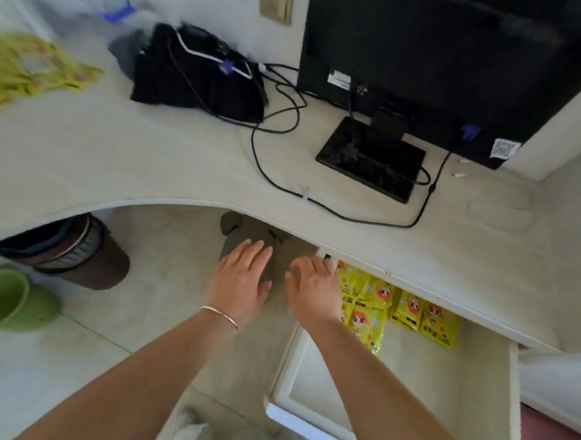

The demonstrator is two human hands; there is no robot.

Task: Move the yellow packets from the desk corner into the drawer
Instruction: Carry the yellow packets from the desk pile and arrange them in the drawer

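2 bare hands are held out below the curved edge of the desk. The left hand, with a thin bracelet on its wrist, is spread with straight fingers above a grey object on the floor. The right hand is seen just beside it, fingers loosely spread and nothing held, at the left edge of the open drawer. Several yellow packets are laid at the back of the drawer, partly under the desk. A blurred heap of packets is seen on the desk's far left corner, near a black bag.
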